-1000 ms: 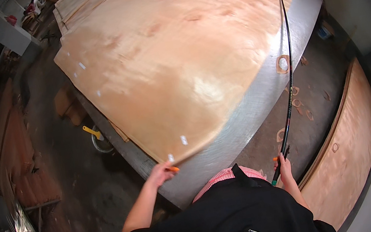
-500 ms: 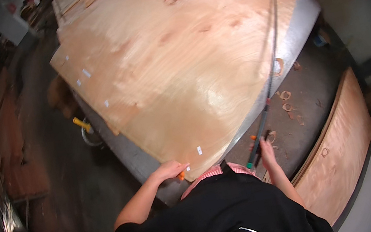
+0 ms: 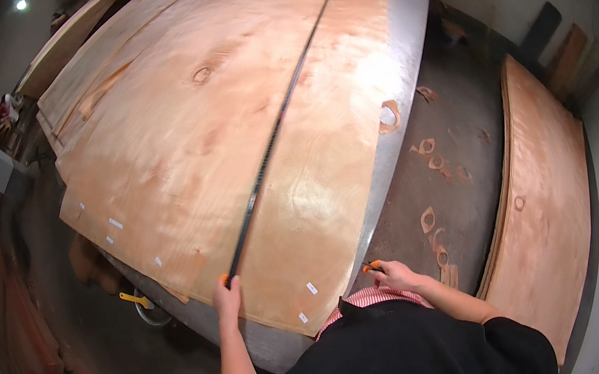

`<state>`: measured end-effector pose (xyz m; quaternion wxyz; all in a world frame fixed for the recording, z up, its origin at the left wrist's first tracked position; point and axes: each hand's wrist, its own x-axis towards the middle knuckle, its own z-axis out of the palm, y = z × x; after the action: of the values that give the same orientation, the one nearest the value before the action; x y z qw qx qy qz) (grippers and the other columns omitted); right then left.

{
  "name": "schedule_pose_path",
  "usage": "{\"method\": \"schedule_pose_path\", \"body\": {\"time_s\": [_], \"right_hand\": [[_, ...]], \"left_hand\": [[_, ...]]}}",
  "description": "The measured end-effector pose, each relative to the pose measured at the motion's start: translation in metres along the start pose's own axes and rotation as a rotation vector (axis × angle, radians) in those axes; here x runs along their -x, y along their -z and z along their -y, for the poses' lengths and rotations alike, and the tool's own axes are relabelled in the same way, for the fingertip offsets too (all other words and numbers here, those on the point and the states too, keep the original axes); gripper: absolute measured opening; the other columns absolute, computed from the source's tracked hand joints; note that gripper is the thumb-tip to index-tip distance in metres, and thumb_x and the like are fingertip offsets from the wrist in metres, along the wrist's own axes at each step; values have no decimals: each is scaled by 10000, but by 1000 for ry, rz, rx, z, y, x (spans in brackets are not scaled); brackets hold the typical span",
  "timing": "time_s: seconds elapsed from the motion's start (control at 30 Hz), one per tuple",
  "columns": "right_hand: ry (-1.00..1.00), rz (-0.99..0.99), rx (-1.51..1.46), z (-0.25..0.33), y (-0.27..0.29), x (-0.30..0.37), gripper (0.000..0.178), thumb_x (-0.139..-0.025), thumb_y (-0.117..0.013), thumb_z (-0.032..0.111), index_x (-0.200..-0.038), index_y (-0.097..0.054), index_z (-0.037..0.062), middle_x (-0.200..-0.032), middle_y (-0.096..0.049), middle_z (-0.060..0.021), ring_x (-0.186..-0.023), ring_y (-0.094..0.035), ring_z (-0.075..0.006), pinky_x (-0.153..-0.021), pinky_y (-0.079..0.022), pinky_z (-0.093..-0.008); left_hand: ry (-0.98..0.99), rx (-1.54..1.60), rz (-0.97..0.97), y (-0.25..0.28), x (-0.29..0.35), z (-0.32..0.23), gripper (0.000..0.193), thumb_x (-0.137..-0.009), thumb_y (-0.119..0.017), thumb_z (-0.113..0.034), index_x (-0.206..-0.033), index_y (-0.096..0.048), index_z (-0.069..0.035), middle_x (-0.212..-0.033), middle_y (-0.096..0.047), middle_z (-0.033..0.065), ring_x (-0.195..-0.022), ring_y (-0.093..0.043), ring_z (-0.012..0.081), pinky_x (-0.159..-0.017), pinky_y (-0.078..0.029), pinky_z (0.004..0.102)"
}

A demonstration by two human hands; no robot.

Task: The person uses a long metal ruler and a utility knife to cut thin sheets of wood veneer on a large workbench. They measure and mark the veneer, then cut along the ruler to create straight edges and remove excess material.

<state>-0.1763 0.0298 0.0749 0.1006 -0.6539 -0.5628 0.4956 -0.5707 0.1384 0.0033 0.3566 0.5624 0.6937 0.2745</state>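
A large sheet of pale wood veneer (image 3: 173,153) lies across a grey metal-topped table (image 3: 401,33). Over it runs a long thin dark strip (image 3: 272,144), from the far edge to near the front. My left hand (image 3: 228,300) is closed around the strip's near end, at the left part of the sheet. By the table's right edge, my right hand (image 3: 398,275) pinches a small dark thin tool (image 3: 368,266) whose kind I cannot make out. Orange shows at the fingertips of both hands. Small white labels (image 3: 312,288) are stuck on the veneer.
A stack of veneer sheets (image 3: 546,175) stands low on the right. Ring-shaped wood scraps (image 3: 428,219) lie on the dark floor between it and the table. A yellow-handled tool (image 3: 135,299) is at the table's left side. More boards (image 3: 61,37) stand at the far left.
The strip has gone from my right hand to my left and swung left onto the sheet. My left hand has moved left; my right now holds the small dark tool. My view has shifted too.
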Motion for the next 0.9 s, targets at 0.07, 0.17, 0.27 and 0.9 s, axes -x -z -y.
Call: {"method": "schedule_pose_path", "body": {"time_s": [0.07, 0.17, 0.27, 0.9], "right_hand": [[-89, -43, -26, -22, -9, 3, 333, -841, -423, 331, -1026, -532, 76, -709, -608, -89, -708, -589, -233, -654, -444, -332], [-102, -23, -12, -37, -11, 0, 378, -843, -393, 368, -1034, -524, 69, -789, -603, -133, -787, -576, -277, -707, -432, -362], [-79, -66, -12, -44, -16, -6, 390, -834, -408, 367, -1034, -513, 49, -912, -579, -181, -892, -538, -325, -766, -408, -385], [-115, 5, 7, -93, -21, 5, 424, -825, -404, 410, -1025, -523, 55, -943, -571, -188, -905, -529, -330, -766, -407, -397]], "left_hand": [[-342, -530, -367, 13, 6, -11, 451, -745, -607, -261, -1039, -443, 39, -945, -496, 163, -839, -516, 284, -702, -429, 362], [-255, -389, -146, -4, 14, -35, 484, -734, -602, -262, -1066, -432, 47, -1084, -406, 218, -1005, -416, 361, -834, -356, 415], [-348, -377, 119, -75, 38, -53, 575, -724, -601, -318, -1131, -400, 35, -1132, -398, 218, -1062, -382, 348, -896, -324, 398], [-96, -512, 251, -70, 8, -59, 267, -705, -612, -292, -776, -577, -38, -703, -578, 158, -678, -562, 320, -588, -429, 402]]}}
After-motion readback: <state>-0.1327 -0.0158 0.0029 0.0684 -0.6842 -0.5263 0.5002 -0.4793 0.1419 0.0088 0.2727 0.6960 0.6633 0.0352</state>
